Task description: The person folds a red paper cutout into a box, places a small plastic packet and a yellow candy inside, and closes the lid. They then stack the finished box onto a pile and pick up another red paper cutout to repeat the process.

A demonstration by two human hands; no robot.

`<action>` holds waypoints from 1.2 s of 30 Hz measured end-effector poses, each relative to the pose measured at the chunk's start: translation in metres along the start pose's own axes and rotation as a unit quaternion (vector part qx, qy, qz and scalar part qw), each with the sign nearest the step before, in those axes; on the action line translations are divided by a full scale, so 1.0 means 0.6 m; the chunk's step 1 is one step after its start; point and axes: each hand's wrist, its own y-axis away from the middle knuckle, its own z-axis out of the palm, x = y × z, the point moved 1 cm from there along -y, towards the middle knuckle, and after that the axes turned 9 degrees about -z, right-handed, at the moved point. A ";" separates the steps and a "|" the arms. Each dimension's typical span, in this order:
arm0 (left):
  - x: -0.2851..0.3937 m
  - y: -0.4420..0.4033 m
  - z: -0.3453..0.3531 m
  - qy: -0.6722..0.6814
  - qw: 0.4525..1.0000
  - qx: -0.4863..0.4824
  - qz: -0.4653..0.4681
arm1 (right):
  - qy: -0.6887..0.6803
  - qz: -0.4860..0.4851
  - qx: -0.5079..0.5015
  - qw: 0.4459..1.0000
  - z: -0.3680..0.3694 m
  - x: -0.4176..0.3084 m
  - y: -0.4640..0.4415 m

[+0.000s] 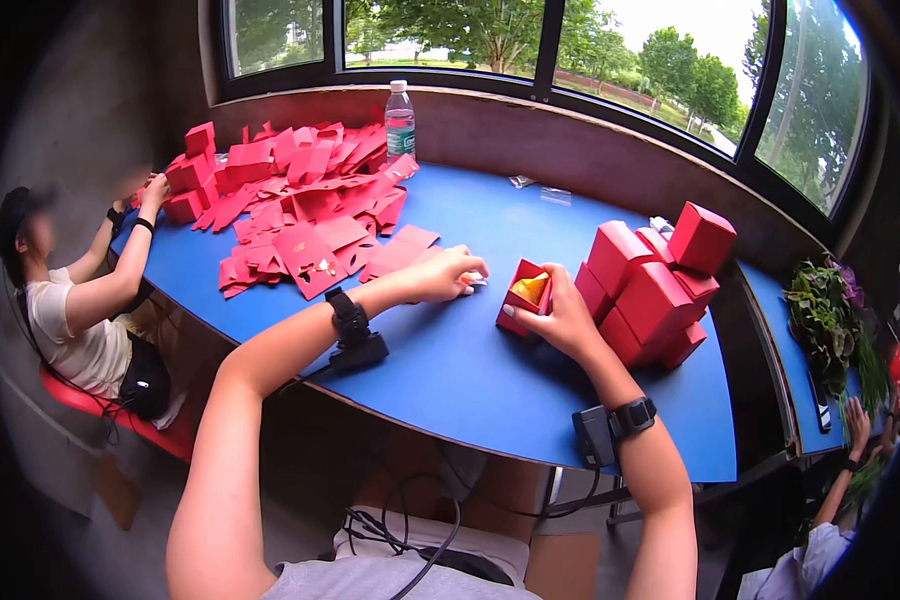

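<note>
My right hand point(562, 312) is wrapped round a small open red box point(517, 297), tilted over the blue table. Inside the box shows something yellow-gold point(531, 289). To its left, my left hand point(452, 274) has its fingers drawn together near a small white item point(477, 281); whether that item is gripped is too small to tell. Folded red boxes point(650, 290) are stacked just right of my right hand. Flat red box pieces point(310, 250) lie in a loose heap beyond my left forearm.
A water bottle point(400, 122) stands by the window wall. Small clear bags point(555, 196) lie near the blue table's point(450, 375) back edge. A co-worker point(85, 310) sits at the left, and another person's hand point(857, 425) is near plants point(823, 310) at the right.
</note>
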 end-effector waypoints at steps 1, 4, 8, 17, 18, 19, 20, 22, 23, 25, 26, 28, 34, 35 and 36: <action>-0.004 -0.001 -0.004 0.001 1.000 0.005 -0.007 | -0.008 -0.004 0.004 1.000 0.002 -0.004 -0.001; 0.015 -0.016 -0.018 0.250 0.945 0.197 0.076 | -0.050 0.014 -0.001 0.999 0.003 -0.010 -0.002; 0.129 0.026 -0.019 0.074 0.965 0.228 0.102 | -0.057 0.031 0.001 0.998 0.009 -0.016 0.000; 0.162 0.035 -0.020 -0.119 0.990 0.067 0.038 | 0.000 -0.008 0.031 0.999 0.015 -0.038 -0.001; 0.158 0.041 -0.022 -0.166 0.985 -0.007 0.055 | 0.011 -0.015 0.026 0.999 0.011 -0.044 0.001; 0.149 0.049 -0.025 -0.078 0.994 -0.063 0.049 | 0.015 -0.010 0.028 0.999 0.010 -0.043 0.006; 0.141 0.054 -0.033 0.002 0.992 -0.122 0.040 | 0.014 -0.008 0.034 0.999 0.012 -0.038 0.006; 0.142 0.065 -0.045 -0.121 0.981 -0.125 0.086 | 0.028 -0.008 0.043 0.999 0.013 -0.029 0.007; 0.146 0.061 -0.051 -0.143 0.975 -0.142 0.091 | 0.019 -0.010 0.039 0.999 0.014 -0.030 0.007; 0.162 0.024 -0.098 -0.130 0.947 -0.291 0.049 | 0.018 0.008 0.024 1.000 0.013 -0.035 0.006; 0.159 -0.010 -0.117 -0.119 0.933 -0.336 0.046 | 0.012 0.008 0.012 1.000 0.006 -0.044 0.006; 0.123 -0.092 -0.150 0.043 0.966 -0.241 0.080 | 0.034 -0.009 0.041 0.999 0.013 -0.034 0.009; -0.005 -0.371 -0.099 -0.206 0.967 0.030 -0.145 | 0.056 -0.005 0.049 0.997 0.003 -0.030 0.010; -0.050 -0.429 -0.071 -0.196 0.974 0.005 -0.113 | 0.048 -0.008 0.045 0.998 0.004 -0.026 0.010; -0.068 -0.460 -0.058 -0.189 0.979 -0.019 -0.079 | 0.041 -0.011 0.043 0.998 0.005 -0.021 0.009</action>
